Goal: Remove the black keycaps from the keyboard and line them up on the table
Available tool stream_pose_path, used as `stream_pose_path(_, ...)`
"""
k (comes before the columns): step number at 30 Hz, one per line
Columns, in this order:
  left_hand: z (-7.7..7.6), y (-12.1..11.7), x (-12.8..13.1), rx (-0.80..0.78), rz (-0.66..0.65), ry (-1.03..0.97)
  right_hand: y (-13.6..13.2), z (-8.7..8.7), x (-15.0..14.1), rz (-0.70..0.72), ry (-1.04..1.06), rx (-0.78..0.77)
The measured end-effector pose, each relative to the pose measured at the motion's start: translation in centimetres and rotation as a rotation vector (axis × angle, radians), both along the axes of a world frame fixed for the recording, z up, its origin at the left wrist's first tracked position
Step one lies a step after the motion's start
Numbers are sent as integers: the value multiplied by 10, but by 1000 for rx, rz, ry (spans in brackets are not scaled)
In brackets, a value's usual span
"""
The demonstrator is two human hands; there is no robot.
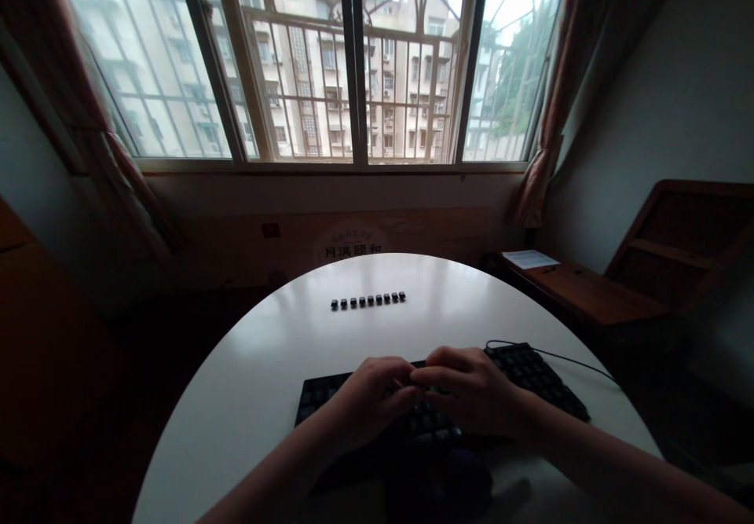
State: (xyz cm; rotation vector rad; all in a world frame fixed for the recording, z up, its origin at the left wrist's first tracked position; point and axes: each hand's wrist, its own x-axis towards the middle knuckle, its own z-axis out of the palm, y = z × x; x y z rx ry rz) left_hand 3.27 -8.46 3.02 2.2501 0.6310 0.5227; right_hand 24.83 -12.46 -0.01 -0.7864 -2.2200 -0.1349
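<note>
A black keyboard point(321, 394) lies on the white round table, its middle covered by my hands. My left hand point(380, 394) is closed over the keys, fingers curled and thumb drawn in. From the other side, my right hand point(463, 382) reaches in with bent fingers, and the fingertips of both hands meet above the upper middle of the keyboard. Anything small between the fingertips is hidden in the dark. Beyond the keyboard stands a straight row of several small black keycaps point(371, 301), set slightly apart from each other.
A thin black cable point(565, 359) runs from the keyboard over the right edge of the white table point(236, 422). Dark shapes lie near the front edge. At the right is a wooden chair point(613, 292) with a white paper point(528, 259). A barred window stands behind.
</note>
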Motion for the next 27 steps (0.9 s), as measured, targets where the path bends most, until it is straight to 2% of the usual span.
stream_pose_path(3,1,0,1,-2,6,29,4,-5,-1,39,69,-133)
stream_pose_path(7,1,3,-1,34,3,50,4,-8,-5,12,24,-164)
stream_pose_path(11,-1,10,-5,68,105,34,7,4,1,-44,25,-146)
stream_pose_path(14,-4,14,-8,153,195,163,18,15,12,-115,125,-283)
stream_pose_path(18,-13,16,-9,253,185,314,53,20,32,-155,111,-532)
stream_pose_path(23,-21,18,-10,279,167,322,119,12,55,-280,133,-771)
stream_pose_path(27,-22,20,-10,264,161,339,174,4,65,-364,152,-875)
